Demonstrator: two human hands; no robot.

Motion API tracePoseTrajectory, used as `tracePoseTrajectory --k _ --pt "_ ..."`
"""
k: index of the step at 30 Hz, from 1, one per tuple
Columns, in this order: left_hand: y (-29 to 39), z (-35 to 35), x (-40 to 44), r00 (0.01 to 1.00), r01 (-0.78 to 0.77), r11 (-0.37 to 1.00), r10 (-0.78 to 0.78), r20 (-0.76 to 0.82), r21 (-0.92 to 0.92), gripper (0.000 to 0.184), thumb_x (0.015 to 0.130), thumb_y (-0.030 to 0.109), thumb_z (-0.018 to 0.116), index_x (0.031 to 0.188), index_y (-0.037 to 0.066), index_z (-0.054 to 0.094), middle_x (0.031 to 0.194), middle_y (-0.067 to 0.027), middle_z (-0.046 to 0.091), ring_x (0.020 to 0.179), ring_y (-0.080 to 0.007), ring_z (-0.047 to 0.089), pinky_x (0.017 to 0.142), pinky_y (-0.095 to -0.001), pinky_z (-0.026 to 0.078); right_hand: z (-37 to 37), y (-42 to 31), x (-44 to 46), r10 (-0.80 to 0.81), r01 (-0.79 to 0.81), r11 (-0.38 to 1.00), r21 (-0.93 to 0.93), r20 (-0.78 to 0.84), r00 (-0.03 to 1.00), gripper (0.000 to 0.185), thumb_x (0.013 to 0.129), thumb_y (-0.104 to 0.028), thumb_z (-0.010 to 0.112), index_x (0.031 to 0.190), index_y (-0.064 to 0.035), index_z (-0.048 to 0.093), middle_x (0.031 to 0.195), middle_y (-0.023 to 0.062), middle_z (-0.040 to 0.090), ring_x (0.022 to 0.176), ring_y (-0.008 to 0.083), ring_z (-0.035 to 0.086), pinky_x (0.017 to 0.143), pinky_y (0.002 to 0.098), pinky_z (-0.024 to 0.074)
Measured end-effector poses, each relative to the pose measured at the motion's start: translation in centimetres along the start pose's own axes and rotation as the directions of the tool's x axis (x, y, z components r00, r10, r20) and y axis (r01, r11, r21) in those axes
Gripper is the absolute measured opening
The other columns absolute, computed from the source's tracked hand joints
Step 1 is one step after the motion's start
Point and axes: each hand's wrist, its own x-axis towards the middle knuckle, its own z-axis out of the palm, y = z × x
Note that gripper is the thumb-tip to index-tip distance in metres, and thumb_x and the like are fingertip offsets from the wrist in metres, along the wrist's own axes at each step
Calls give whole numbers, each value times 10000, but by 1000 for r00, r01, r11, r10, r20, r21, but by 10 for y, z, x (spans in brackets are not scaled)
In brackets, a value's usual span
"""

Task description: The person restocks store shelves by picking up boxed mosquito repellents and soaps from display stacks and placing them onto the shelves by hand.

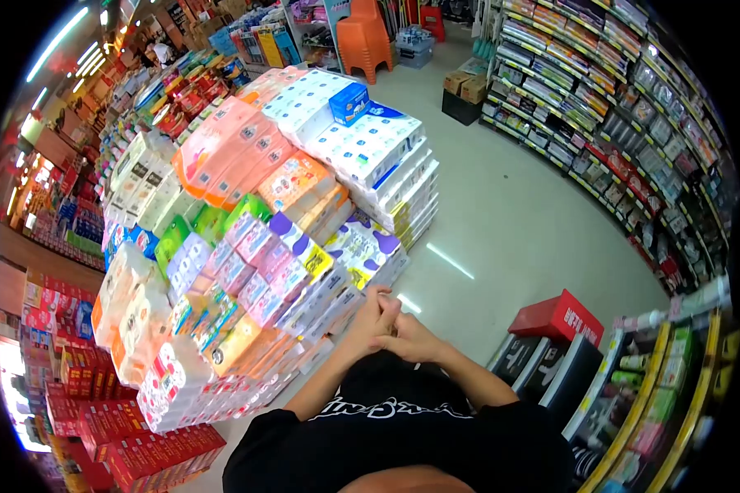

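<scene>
My left hand (370, 319) and my right hand (403, 335) are clasped together in front of my black shirt (395, 431). Their fingers fold against each other, and no object shows between them. Closest to my left hand is a big stack of packaged tissues; the grey-sided packs (321, 308) lie just beyond my left forearm. Pink-and-white tissue packs (259, 271) and purple-and-white packs (362, 246) top this near end. Farther along sit orange packs (296, 182), peach bundles (234, 152) and white bundles (370, 148) with a small blue box (349, 103).
Pale floor (501, 222) runs along an aisle to the right. Shelves of hanging goods (584, 90) curve along its far side. Dark boxes with a red sign (563, 316) stand at lower right. Orange stools (364, 41) are stacked at the back. Red cartons (160, 456) lie lower left.
</scene>
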Motion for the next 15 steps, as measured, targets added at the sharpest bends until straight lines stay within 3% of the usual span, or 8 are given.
tracePoseTrajectory --k 1,4,5,8,11,14,15 --pt "-11 6 21 998 -58 967 54 -26 -250 540 1013 464 575 1290 31 408 873 -100 614 741 -171 594 667 -306 498 -11 1 17 -164 159 984 -81 -55 985 421 888 -227 752 1084 30 483 966 80 492 879 180 483 801 323 460" --pt "-27 10 100 997 52 885 -70 -22 -463 453 1020 383 602 1275 63 408 904 -67 597 749 -113 563 630 -257 481 -70 20 80 -87 86 995 -52 -18 996 405 876 -208 761 1047 19 472 937 77 467 890 171 474 797 312 455" --pt "-36 9 123 995 92 845 -94 22 -526 431 1022 344 609 1278 79 386 953 -77 610 763 -112 567 616 -252 484 -85 18 94 -22 20 996 84 23 999 435 878 -204 767 1101 11 462 958 73 482 915 176 484 784 306 448" --pt "-28 6 198 994 108 762 -104 44 -639 448 1020 329 615 1290 77 361 993 -92 619 769 -124 575 631 -258 498 -138 26 148 -103 101 992 69 20 994 476 888 -171 768 1187 10 445 954 67 518 813 158 544 687 286 474" --pt "-22 4 270 999 45 798 -46 13 -600 440 1016 287 615 1287 58 353 1028 -105 621 784 -134 591 632 -262 512 -199 -10 190 278 -285 956 69 95 956 578 903 -140 757 1333 21 405 888 49 549 665 120 568 573 257 486" --pt "15 -20 333 994 111 842 -92 63 -528 502 1002 301 629 1325 31 354 1051 -121 615 842 -149 608 678 -277 527 -251 -1 239 109 -138 962 234 132 985 620 906 -78 724 1388 10 345 796 36 560 573 108 583 499 245 501" --pt "23 -27 354 993 120 869 -100 66 -479 532 995 312 638 1343 25 356 1070 -128 611 871 -157 610 706 -287 532 -270 0 252 148 -187 960 210 187 971 633 934 -68 686 1445 15 321 835 62 612 644 124 627 586 265 538"
